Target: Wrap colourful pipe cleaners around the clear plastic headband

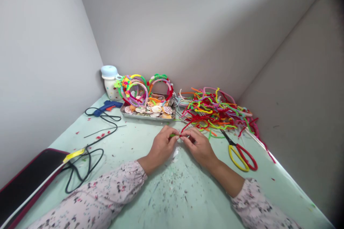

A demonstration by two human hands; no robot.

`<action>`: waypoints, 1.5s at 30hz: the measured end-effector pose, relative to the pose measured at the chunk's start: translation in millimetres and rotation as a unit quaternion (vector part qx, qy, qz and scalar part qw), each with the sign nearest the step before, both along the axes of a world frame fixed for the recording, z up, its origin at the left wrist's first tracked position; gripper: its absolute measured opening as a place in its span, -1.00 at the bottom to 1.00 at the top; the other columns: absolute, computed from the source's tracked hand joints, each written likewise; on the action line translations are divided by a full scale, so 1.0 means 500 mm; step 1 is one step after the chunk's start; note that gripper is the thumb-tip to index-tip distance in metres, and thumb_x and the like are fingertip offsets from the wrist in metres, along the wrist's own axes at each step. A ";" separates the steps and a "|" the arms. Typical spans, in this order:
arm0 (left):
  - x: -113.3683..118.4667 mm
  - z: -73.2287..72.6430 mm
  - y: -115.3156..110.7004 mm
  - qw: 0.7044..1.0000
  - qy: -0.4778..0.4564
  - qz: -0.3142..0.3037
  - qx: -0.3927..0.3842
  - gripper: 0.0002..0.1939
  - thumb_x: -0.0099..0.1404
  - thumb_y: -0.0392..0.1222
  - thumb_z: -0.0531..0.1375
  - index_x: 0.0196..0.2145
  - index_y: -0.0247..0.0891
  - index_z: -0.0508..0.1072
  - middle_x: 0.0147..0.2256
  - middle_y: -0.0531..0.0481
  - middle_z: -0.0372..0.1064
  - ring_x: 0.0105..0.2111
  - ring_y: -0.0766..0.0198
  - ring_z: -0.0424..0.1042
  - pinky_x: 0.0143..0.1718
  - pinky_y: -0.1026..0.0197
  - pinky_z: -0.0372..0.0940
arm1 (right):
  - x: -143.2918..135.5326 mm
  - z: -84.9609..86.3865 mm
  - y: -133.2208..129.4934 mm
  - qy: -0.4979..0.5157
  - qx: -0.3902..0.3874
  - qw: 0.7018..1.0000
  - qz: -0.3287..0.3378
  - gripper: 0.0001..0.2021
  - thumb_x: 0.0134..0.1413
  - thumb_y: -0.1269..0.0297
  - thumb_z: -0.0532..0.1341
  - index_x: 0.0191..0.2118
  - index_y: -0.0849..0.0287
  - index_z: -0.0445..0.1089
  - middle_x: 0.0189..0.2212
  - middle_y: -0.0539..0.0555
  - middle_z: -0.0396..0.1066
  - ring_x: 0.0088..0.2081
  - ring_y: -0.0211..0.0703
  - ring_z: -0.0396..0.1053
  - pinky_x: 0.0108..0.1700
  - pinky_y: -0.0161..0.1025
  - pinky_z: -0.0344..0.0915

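Note:
Over the middle of the table my left hand (165,143) and my right hand (198,146) meet, thumbs and fingertips pinched close together. A bit of green pipe cleaner (172,135) shows at my left fingertips. Between my right thumb and forefinger is a red pipe cleaner (185,128), its free end slanting up and away. A thin dark arc, perhaps a bare headband, shows just behind the fingers; how it joins the pipe cleaners is hidden. Beyond my right hand lies a tangled heap of coloured pipe cleaners (215,110).
Scissors (240,153) with yellow and red handles lie right of my right hand. Behind, a metal tray (146,116) holds shells (156,108) and wrapped headbands (135,91). At left are a blue glue gun (106,108), its black cord, a white jar (111,85) and a black pad (29,179).

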State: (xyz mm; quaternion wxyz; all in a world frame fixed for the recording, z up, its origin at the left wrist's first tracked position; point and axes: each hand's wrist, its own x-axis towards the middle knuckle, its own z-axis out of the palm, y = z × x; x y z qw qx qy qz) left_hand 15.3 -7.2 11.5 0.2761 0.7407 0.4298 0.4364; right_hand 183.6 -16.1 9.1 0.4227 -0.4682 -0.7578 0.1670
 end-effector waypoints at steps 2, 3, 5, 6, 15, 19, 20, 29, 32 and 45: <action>0.000 -0.001 0.000 1.000 0.000 -0.001 0.001 -0.88 0.23 -0.29 0.09 -0.34 -0.23 0.43 -0.36 0.01 0.30 -0.30 0.27 0.30 -0.26 0.25 0.19 | 0.000 0.001 0.000 -0.005 -0.005 1.000 0.001 -0.90 0.13 0.31 0.14 -0.28 0.13 0.40 -0.36 0.05 0.34 -0.34 -0.19 0.30 -0.31 -0.26 0.24; 0.000 -0.002 0.000 1.000 0.001 0.000 0.001 -0.89 0.23 -0.29 0.09 -0.34 -0.23 0.43 -0.36 0.01 0.30 -0.31 0.27 0.30 -0.27 0.25 0.19 | 0.001 0.001 -0.001 -0.007 -0.007 1.000 0.002 -0.90 0.13 0.32 0.14 -0.28 0.13 0.40 -0.36 0.05 0.34 -0.33 -0.18 0.31 -0.31 -0.26 0.24; 0.000 -0.002 -0.001 1.000 0.002 0.001 0.001 -0.88 0.23 -0.29 0.09 -0.34 -0.24 0.43 -0.37 0.02 0.29 -0.31 0.28 0.30 -0.27 0.25 0.18 | 0.001 0.000 -0.001 -0.008 -0.012 1.000 0.004 -0.89 0.14 0.31 0.13 -0.28 0.13 0.40 -0.36 0.05 0.34 -0.33 -0.18 0.31 -0.31 -0.27 0.24; 0.000 -0.002 -0.001 1.000 0.002 0.000 0.001 -0.88 0.23 -0.29 0.09 -0.34 -0.24 0.43 -0.37 0.02 0.29 -0.31 0.28 0.30 -0.27 0.25 0.18 | 0.002 -0.001 -0.001 -0.007 -0.014 1.000 0.004 -0.89 0.14 0.31 0.13 -0.28 0.13 0.40 -0.36 0.05 0.34 -0.33 -0.18 0.32 -0.31 -0.27 0.25; 0.001 -0.003 0.001 1.000 -0.002 0.002 0.001 -0.88 0.23 -0.30 0.08 -0.34 -0.23 0.42 -0.36 0.01 0.28 -0.30 0.27 0.29 -0.25 0.23 0.19 | 0.001 -0.009 0.001 0.009 -0.020 1.000 -0.008 -0.90 0.13 0.28 0.14 -0.27 0.14 0.37 -0.34 0.04 0.34 -0.40 -0.23 0.30 -0.35 -0.29 0.26; 0.001 -0.005 0.001 1.000 0.002 0.001 0.000 -0.89 0.22 -0.30 0.09 -0.34 -0.23 0.42 -0.37 0.01 0.28 -0.31 0.27 0.28 -0.27 0.24 0.19 | 0.001 -0.007 0.000 0.005 -0.020 1.000 -0.005 -0.90 0.12 0.28 0.14 -0.29 0.14 0.37 -0.36 0.04 0.34 -0.40 -0.22 0.29 -0.35 -0.29 0.25; 0.001 -0.005 0.001 1.000 0.002 0.001 0.000 -0.88 0.22 -0.30 0.09 -0.34 -0.23 0.42 -0.37 0.01 0.29 -0.30 0.26 0.29 -0.26 0.23 0.19 | 0.001 -0.006 0.000 0.004 -0.019 1.000 -0.004 -0.90 0.13 0.28 0.14 -0.29 0.14 0.37 -0.36 0.04 0.34 -0.39 -0.21 0.30 -0.35 -0.29 0.25; 0.001 -0.007 0.002 1.000 0.003 0.000 -0.005 -0.89 0.23 -0.28 0.09 -0.34 -0.25 0.43 -0.36 0.01 0.29 -0.31 0.28 0.30 -0.27 0.25 0.19 | 0.002 -0.004 -0.001 -0.001 -0.029 1.000 0.000 -0.91 0.14 0.29 0.13 -0.30 0.13 0.36 -0.37 0.03 0.34 -0.37 -0.20 0.31 -0.34 -0.29 0.25; 0.001 -0.005 0.001 1.000 0.003 0.000 -0.004 -0.89 0.23 -0.27 0.09 -0.33 -0.24 0.43 -0.36 0.01 0.30 -0.31 0.27 0.30 -0.27 0.24 0.19 | 0.002 -0.007 0.000 0.007 -0.028 1.000 -0.003 -0.91 0.13 0.28 0.13 -0.28 0.13 0.36 -0.35 0.04 0.34 -0.38 -0.21 0.31 -0.35 -0.29 0.26; 0.000 -0.002 0.000 1.000 0.006 -0.001 -0.006 -0.89 0.22 -0.29 0.09 -0.36 -0.24 0.43 -0.37 0.01 0.30 -0.31 0.27 0.30 -0.26 0.25 0.19 | 0.002 0.000 -0.002 -0.011 -0.031 0.999 -0.006 -0.90 0.13 0.28 0.13 -0.31 0.13 0.37 -0.38 0.04 0.36 -0.35 -0.18 0.33 -0.35 -0.30 0.24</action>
